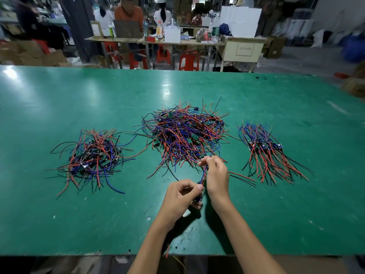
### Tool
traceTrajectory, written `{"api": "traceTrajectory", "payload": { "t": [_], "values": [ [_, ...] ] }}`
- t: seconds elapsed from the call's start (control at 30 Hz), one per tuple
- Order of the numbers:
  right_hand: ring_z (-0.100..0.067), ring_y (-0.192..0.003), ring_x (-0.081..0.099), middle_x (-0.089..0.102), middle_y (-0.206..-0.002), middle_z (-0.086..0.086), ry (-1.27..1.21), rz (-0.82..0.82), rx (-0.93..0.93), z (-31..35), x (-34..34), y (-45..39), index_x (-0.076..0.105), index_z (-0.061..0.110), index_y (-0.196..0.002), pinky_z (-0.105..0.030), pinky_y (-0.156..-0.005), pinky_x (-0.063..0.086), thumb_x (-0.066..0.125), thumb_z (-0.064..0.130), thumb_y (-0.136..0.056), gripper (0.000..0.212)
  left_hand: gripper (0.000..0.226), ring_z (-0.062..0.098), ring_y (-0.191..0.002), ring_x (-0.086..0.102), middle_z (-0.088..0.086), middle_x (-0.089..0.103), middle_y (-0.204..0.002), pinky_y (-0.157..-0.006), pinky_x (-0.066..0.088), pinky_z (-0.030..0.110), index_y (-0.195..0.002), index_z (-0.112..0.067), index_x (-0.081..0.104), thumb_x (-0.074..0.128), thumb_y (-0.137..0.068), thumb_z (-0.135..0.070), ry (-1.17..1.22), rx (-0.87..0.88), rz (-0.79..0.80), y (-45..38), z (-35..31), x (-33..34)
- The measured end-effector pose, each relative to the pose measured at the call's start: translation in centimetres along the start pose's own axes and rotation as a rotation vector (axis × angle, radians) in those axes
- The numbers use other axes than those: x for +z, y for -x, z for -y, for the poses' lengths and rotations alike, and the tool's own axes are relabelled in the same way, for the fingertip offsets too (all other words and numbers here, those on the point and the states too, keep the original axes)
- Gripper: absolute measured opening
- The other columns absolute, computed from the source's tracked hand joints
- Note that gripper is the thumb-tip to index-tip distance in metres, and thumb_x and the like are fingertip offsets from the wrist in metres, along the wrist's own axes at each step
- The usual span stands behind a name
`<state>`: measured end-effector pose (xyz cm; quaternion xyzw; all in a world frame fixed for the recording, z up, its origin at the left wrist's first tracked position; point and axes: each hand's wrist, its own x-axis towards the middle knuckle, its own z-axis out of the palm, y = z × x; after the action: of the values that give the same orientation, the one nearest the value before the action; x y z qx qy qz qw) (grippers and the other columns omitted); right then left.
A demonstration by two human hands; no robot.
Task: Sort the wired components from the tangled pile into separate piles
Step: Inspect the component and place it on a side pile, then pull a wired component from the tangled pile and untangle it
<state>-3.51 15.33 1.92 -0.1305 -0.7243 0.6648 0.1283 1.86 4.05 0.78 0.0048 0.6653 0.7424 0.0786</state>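
Both hands working one wired component at the near edge of the big tangle

Left hand (182,194) pinches the low end of the wired component (203,175), right hand (215,175) pinches its blue wires higher up; it's stretched between them just in front of the tangled pile (185,133) mid green table (59,95); messy pile (92,155) sits left, neater pile (266,153) right.

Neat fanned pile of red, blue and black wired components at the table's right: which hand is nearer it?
Right. The right hand pinches wires just left of that neat fanned pile; the left hand sits farther left and nearer the person.
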Motion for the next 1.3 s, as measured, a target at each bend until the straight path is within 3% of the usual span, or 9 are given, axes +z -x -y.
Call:
{"api": "traceTrajectory", "payload": {
  "t": [0.17,0.33,0.47,0.63,0.73,0.83,0.97,1.13,1.3],
  "values": [
    [-0.015,-0.079,0.064,0.071,-0.070,0.004,-0.162,-0.086,0.119,0.2,1.5,0.3,0.062,0.018,-0.069,-0.029,-0.075,0.042,0.046,0.011,-0.095,0.032,0.020,0.017,-0.054,0.063,0.005,0.065,-0.061,-0.051,0.056,0.027,-0.076,-0.008,0.071,0.067,-0.095,-0.007,-0.051,0.020,-0.001,0.0,-0.1,0.2],
    [-0.008,-0.049,0.037,0.075,-0.087,-0.007,-0.330,-0.061,0.232,0.9,1.3,0.1,0.058,0.017,-0.077,-0.023,-0.049,0.028,0.044,0.015,-0.096,0.023,0.021,0.015,-0.053,0.062,0.004,0.065,-0.060,-0.051,0.055,0.026,-0.074,-0.009,0.071,0.067,-0.095,-0.004,-0.079,0.025,0.048,0.3,0.1,0.0],
    [-0.007,-0.040,0.028,0.076,-0.081,-0.005,-0.392,0.011,0.277,1.5,-0.3,-0.4,0.062,0.017,-0.082,-0.017,-0.038,0.021,0.050,0.017,-0.094,0.018,0.017,0.018,-0.055,0.064,0.006,0.067,-0.066,-0.053,0.054,0.026,-0.076,-0.012,0.076,0.071,-0.092,-0.009,-0.046,0.011,0.068,0.5,0.1,-0.2],
    [-0.003,-0.047,0.047,0.076,-0.083,-0.003,-0.236,0.298,0.202,0.8,-2.2,0.3,0.076,0.016,-0.098,-0.017,-0.044,0.033,0.050,0.040,-0.104,0.036,0.016,0.019,-0.061,0.068,0.006,0.071,-0.072,-0.059,0.056,0.024,-0.085,-0.014,0.081,0.068,-0.094,-0.013,0.028,0.015,0.035,0.5,0.1,0.0],
    [-0.001,-0.053,0.055,0.072,-0.076,-0.001,-0.103,0.403,0.041,-0.4,-3.0,1.6,0.079,0.013,-0.093,-0.010,-0.046,0.038,0.061,0.026,-0.102,0.023,0.021,0.019,-0.063,0.068,0.008,0.074,-0.075,-0.061,0.058,0.025,-0.085,-0.013,0.082,0.064,-0.096,-0.011,0.058,0.029,0.004,0.3,0.1,0.1],
    [-0.008,-0.050,0.049,0.064,-0.065,0.000,-0.039,0.320,-0.025,-1.4,-3.5,1.7,0.080,0.018,-0.091,-0.013,-0.044,0.035,0.062,0.022,-0.101,0.022,0.022,0.022,-0.064,0.069,0.014,0.073,-0.077,-0.063,0.060,0.027,-0.085,-0.006,0.080,0.064,-0.096,-0.016,0.118,-0.004,-0.029,0.2,0.2,0.2],
    [-0.014,-0.044,0.034,0.041,-0.058,-0.013,-0.091,0.231,-0.052,-2.2,-3.7,1.3,0.081,0.024,-0.094,-0.022,-0.043,0.030,0.060,0.025,-0.102,0.023,0.018,0.024,-0.074,0.071,0.017,0.073,-0.085,-0.073,0.062,0.030,-0.091,-0.005,0.080,0.065,-0.096,-0.014,0.158,-0.017,-0.056,0.0,0.5,0.1],
    [-0.010,-0.048,0.035,0.040,-0.054,0.003,-0.200,0.151,-0.003,-2.6,-3.7,1.2,0.081,0.024,-0.099,-0.019,-0.046,0.034,0.060,0.028,-0.102,0.022,0.020,0.020,-0.083,0.075,0.014,0.078,-0.094,-0.076,0.057,0.021,-0.108,-0.009,0.076,0.072,-0.089,-0.003,0.081,0.015,0.016,0.3,0.4,-0.2],
    [-0.009,-0.053,0.037,0.042,-0.060,0.001,-0.280,0.136,-0.015,-2.5,-4.4,1.3,0.081,0.023,-0.098,-0.017,-0.052,0.033,0.060,0.029,-0.101,0.021,0.022,0.023,-0.080,0.075,0.019,0.076,-0.091,-0.073,0.058,0.022,-0.110,-0.007,0.075,0.070,-0.090,0.001,0.093,0.025,0.009,0.3,0.5,-0.2]
  ]
}}
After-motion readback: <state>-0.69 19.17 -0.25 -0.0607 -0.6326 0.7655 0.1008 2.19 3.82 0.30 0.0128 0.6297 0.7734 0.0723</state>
